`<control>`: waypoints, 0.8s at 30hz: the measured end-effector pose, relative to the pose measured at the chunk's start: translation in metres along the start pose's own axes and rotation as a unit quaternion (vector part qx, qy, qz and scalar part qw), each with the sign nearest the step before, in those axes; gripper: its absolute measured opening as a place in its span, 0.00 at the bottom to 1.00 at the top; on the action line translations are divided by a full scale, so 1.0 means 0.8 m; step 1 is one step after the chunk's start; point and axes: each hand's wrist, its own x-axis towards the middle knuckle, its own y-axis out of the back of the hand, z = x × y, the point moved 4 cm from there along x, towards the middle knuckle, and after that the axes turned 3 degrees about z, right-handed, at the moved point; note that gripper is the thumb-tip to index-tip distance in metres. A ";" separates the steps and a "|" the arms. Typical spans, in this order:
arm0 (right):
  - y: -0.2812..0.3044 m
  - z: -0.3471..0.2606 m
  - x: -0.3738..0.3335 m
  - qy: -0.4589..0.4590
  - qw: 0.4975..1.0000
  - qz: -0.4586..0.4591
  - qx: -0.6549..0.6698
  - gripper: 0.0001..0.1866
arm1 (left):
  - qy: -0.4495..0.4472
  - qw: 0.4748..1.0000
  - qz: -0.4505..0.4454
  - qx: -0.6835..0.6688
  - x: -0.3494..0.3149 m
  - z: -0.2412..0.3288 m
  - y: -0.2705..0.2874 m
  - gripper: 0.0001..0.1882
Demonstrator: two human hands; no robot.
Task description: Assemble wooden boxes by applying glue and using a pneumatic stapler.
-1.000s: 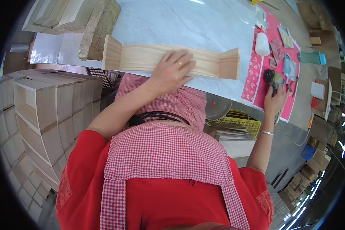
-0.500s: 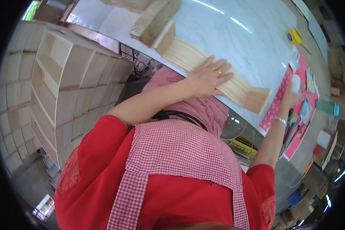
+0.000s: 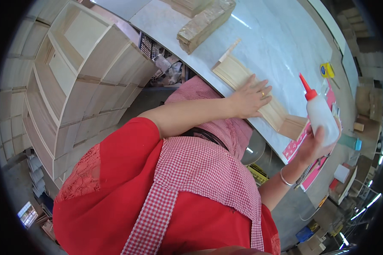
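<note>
My left hand (image 3: 249, 98) lies flat across a pale wooden piece (image 3: 234, 72), its fingers spread and touching the wood. Both ends of the piece carry short upright boards; the one nearer my right side (image 3: 292, 126) shows its grooved face. Raised above the table's right part, my right hand (image 3: 321, 142) is closed round a white squeeze bottle (image 3: 320, 114). Its red pointed nozzle (image 3: 306, 87) tilts up and to the left, apart from the wood. Part of the bottle's lower body is covered by my fingers.
A tape-wrapped block (image 3: 205, 25) stands farther back on the white table (image 3: 276, 46). Beyond the bottle sit a yellow tub (image 3: 327, 70) and a pink patterned cloth (image 3: 291, 149) with tools. Stacked wooden boxes (image 3: 87, 76) rise close on my left.
My right hand has lifted the squeeze bottle from the pink cloth area and brought it toward me, nozzle up. My left hand stays on the wooden piece. The whole view has shifted.
</note>
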 end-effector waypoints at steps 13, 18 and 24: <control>-0.140 -0.028 -0.029 -0.071 0.980 -0.152 0.106 0.35 | 0.040 0.994 0.048 -0.094 -0.022 -0.031 0.000 0.38; -0.130 -0.021 -0.006 -0.129 0.951 -0.131 0.248 0.34 | 0.023 0.999 0.024 -0.011 -0.021 -0.028 0.002 0.38; -0.137 -0.027 -0.006 -0.051 0.986 -0.147 -0.056 0.31 | 0.032 0.999 -0.031 0.005 -0.018 -0.023 0.017 0.38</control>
